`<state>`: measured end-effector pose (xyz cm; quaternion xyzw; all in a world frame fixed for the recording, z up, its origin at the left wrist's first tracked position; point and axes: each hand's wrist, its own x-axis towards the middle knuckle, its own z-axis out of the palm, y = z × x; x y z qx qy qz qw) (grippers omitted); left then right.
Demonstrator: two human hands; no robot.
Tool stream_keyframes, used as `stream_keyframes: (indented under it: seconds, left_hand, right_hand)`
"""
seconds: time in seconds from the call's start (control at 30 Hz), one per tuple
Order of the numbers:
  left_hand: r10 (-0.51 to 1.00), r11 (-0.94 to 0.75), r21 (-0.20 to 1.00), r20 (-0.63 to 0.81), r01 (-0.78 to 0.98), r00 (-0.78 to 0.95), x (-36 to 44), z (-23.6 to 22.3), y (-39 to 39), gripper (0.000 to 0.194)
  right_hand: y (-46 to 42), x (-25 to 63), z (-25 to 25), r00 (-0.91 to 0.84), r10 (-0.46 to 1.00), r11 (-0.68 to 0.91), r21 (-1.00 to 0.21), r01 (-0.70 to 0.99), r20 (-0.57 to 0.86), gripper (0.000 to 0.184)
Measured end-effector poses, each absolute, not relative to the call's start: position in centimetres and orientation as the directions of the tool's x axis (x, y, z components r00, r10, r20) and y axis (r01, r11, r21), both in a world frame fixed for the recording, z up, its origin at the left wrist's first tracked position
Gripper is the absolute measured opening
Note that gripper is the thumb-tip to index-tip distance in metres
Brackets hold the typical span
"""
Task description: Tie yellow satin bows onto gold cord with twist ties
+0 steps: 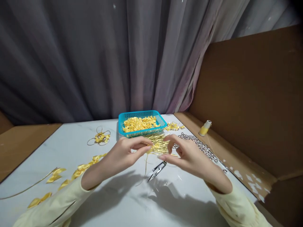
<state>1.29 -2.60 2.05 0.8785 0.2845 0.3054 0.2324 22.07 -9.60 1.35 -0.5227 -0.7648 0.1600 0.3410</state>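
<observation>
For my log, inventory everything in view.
Basket: one, blue, back
Flowers: many, yellow, in basket
Clump: one, yellow, beside basket
Wires: many, gold, centre
Beads: many, silver, right
Spool: one, yellow, right
Snips: one, silver, centre
Ornament: one, yellow, left
Bows: several, yellow, left
Cord: one, gold, left
Bloom: one, yellow, centre
Table: one, white, below
Cardboard: several, brown, sides
Patches: many, white, right
Curtain: count unclear, grey, behind
Left hand, right hand: two, bare, centre
Sleeves: two, cream, bottom
</observation>
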Motion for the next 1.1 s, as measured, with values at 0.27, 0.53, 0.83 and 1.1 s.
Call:
stream_keyframes:
  seconds: [0.27, 0.53, 0.83, 1.1]
  left_hand:
    - [0.491, -0.846, 0.426, 0.387, 0.321, 0.78, 0.8, 2.8, -3.2, 0.021]
    - [0.537, -0.81, 0.452, 0.315, 0.374, 0.782, 0.6, 2.4, -2.8, 0.02]
    - [0.569, -0.781, 0.498, 0.321, 0.377, 0.757, 1.2, 2.0, -2.7, 0.013]
    - [0.579, -0.784, 0.474, 0.323, 0.402, 0.749, 1.1, 2.0, -2.8, 0.012]
  right_hand:
    - [-9.3, 20.1, 0.8, -0.335, 0.847, 0.49, -0.365, 0.792, 0.412, 0.02]
    - [-8.8, 20.3, 0.7, -0.365, 0.873, 0.481, -0.451, 0.752, 0.323, 0.02]
    - [-9.2, 19.5, 0.0, -0.248, 0.886, 0.365, -0.258, 0.895, 0.391, 0.018]
    - [-8.8, 19.9, -0.2, -0.331, 0.872, 0.457, -0.36, 0.813, 0.359, 0.011]
